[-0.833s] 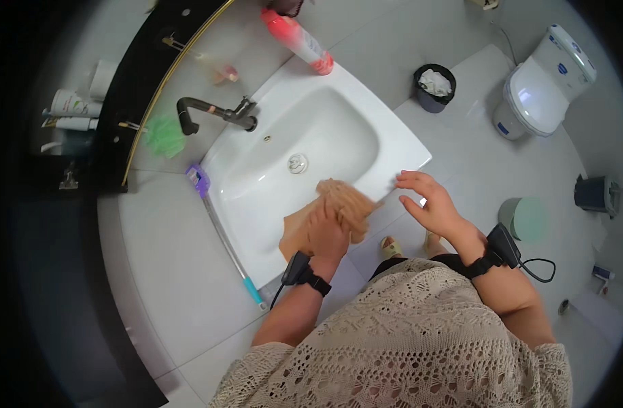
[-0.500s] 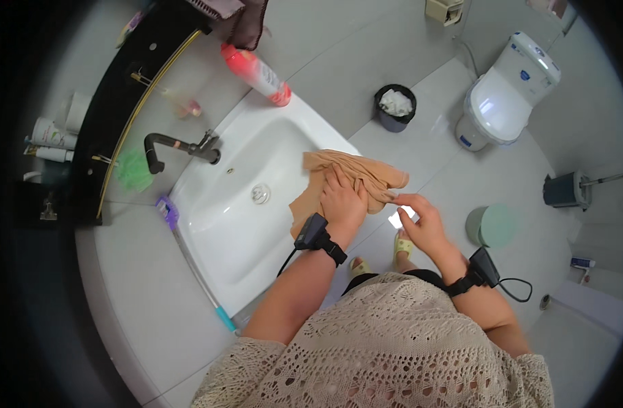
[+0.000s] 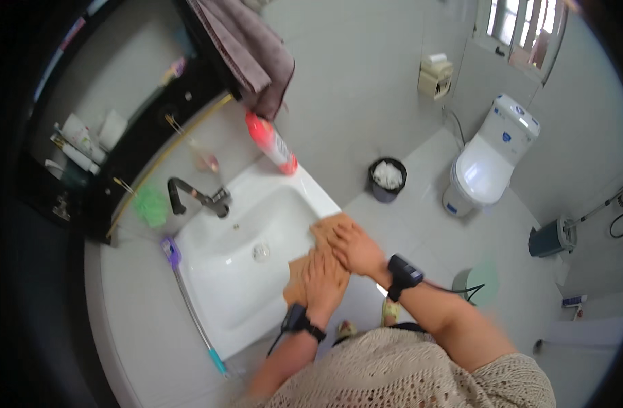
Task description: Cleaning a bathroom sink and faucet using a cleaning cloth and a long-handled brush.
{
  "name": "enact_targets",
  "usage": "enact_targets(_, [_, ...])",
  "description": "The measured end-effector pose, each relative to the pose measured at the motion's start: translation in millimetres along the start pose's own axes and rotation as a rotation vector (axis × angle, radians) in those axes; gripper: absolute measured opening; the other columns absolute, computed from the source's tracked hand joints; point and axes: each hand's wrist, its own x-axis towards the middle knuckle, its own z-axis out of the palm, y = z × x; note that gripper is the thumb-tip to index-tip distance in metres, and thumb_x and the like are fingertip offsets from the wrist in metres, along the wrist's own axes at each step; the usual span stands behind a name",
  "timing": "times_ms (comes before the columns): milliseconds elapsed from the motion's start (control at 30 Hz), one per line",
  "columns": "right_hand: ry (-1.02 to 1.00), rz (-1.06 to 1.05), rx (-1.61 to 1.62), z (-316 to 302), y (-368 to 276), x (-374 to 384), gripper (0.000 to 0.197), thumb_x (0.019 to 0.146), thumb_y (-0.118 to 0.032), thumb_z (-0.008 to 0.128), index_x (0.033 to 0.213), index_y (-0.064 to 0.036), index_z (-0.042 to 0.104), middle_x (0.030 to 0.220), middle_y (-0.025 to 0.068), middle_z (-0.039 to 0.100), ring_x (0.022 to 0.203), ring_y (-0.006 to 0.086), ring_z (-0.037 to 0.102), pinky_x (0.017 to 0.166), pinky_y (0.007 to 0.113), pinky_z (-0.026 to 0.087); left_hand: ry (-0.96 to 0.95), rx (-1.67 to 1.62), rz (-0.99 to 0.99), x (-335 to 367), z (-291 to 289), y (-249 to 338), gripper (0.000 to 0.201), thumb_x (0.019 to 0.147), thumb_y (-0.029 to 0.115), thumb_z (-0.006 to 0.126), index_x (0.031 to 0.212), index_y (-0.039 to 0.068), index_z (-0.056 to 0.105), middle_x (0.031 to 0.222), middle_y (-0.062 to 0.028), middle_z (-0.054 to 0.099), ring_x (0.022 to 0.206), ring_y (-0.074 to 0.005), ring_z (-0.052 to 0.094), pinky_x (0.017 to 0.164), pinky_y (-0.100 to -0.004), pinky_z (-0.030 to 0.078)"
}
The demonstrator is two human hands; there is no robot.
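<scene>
A tan cloth [image 3: 296, 280] lies over the near right rim of the white washbasin [image 3: 216, 272], with part of it hanging inside the bowl. Flat on its lower part rests my left hand [image 3: 323, 277], fingers stretched out. My right hand [image 3: 359, 248] presses on the cloth's upper part just beside the left, its fingers extended and slightly bent. Both hands cover much of the fabric, so its outer edge is hidden. Each wrist carries a black strapped device.
A dark faucet [image 3: 196, 197] reaches over the basin. A red and white bottle [image 3: 272, 144] stands on its back corner. A purple-headed stick [image 3: 189, 306] leans along the left side. Beyond are a bin [image 3: 387, 182], a toilet [image 3: 481, 170] and a pale green bucket [image 3: 480, 282].
My right hand has come left onto the cloth, next to my left hand. The cloth now lies flatter, less bunched, along the rim. The view has tilted up.
</scene>
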Motion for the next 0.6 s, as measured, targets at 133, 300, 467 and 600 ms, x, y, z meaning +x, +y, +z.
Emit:
enact_targets(133, [-0.380, 0.003, -0.156, 38.8, -49.4, 6.7, 0.058, 0.094, -0.045, 0.041, 0.138, -0.0081, 0.047, 0.147, 0.0189, 0.038, 0.140, 0.0322, 0.029, 0.116, 0.049, 0.015, -0.008, -0.048, -0.039, -61.3, -36.9, -58.4, 0.070, 0.088, 0.040, 0.057, 0.139, -0.002, 0.038, 0.146, -0.0205, 0.037, 0.133, -0.0368, 0.036, 0.110, -0.0494, 0.025])
enact_targets(300, [-0.555, -0.177, -0.092, 67.2, -146.2, 11.1, 0.063, 0.096, -0.051, 0.036, 0.142, -0.0074, 0.042, 0.148, 0.0201, 0.036, 0.138, 0.0341, 0.032, 0.114, 0.050, 0.020, -0.062, 0.027, -0.264, -142.7, -54.6, -132.5, 0.058, 0.090, 0.038, 0.050, 0.136, 0.003, 0.045, 0.137, -0.0179, 0.049, 0.127, -0.0379, 0.041, 0.109, -0.0498, 0.025])
enact_targets(467, [-0.597, -0.305, 0.101, 73.7, -162.2, 26.3, 0.063, 0.095, -0.053, 0.038, 0.140, -0.0092, 0.045, 0.144, 0.0175, 0.043, 0.131, 0.0326, 0.042, 0.109, 0.047, 0.028, -0.108, -0.013, -0.364, -176.3, -82.1, -178.1, 0.047, 0.091, 0.037, 0.049, 0.128, 0.008, 0.055, 0.130, -0.0156, 0.054, 0.124, -0.0365, 0.043, 0.108, -0.0501, 0.025])
enact_targets(600, [-0.515, -0.074, 0.182, 75.9, -130.2, 27.0, 0.060, 0.093, -0.055, 0.041, 0.126, -0.0078, 0.059, 0.127, 0.0154, 0.059, 0.119, 0.0314, 0.053, 0.107, 0.045, 0.030, -0.045, 0.030, -0.365, -172.9, -81.4, -198.1, 0.042, 0.093, 0.036, 0.047, 0.115, 0.004, 0.061, 0.116, -0.0179, 0.061, 0.111, -0.0383, 0.052, 0.101, -0.0497, 0.035])
